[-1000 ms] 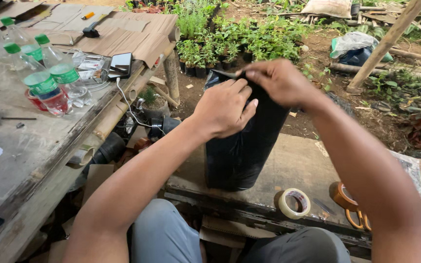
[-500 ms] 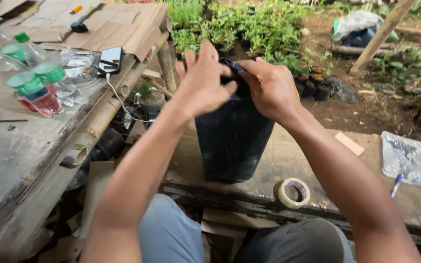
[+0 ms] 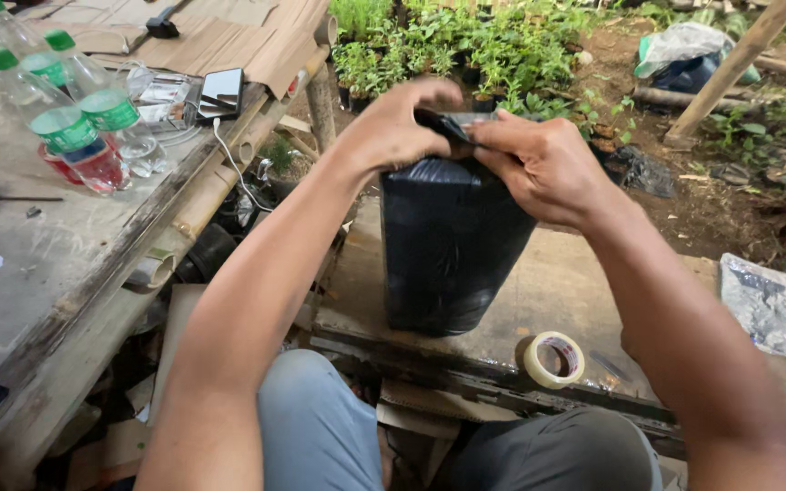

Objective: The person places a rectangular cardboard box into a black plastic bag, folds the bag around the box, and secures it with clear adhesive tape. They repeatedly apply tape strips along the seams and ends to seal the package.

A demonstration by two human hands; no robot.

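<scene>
Bag: a black plastic bag (image 3: 448,241), full and upright, stands on the wooden board (image 3: 584,282) at the centre of the view, right in front of the person's knees.
Left hand: the left hand (image 3: 402,127) is closed on the bag's top at about 11 o'clock from the bag's middle, fingers curled over the gathered plastic.
Right hand: the right hand (image 3: 543,168) grips the same folded top from 1 o'clock, thumb and fingers pinched on the flap; the two hands meet over the bag's mouth.
Tape: a roll of pale tape (image 3: 554,359) lies flat on the board at 5 o'clock from the bag, near it but apart.
Foil: a crumpled silvery sheet (image 3: 764,305) lies on the board at 3 o'clock, well apart.
Table: a worn grey table (image 3: 38,273) runs along 9 o'clock.
Bottles: clear bottles with green caps and labels (image 3: 56,118) stand on the table at 10 o'clock.
Phone: a dark phone (image 3: 221,93) lies near the bottles, a white cable running off the edge.
Plants: green seedlings (image 3: 466,41) grow at 12 o'clock beyond the bag.
</scene>
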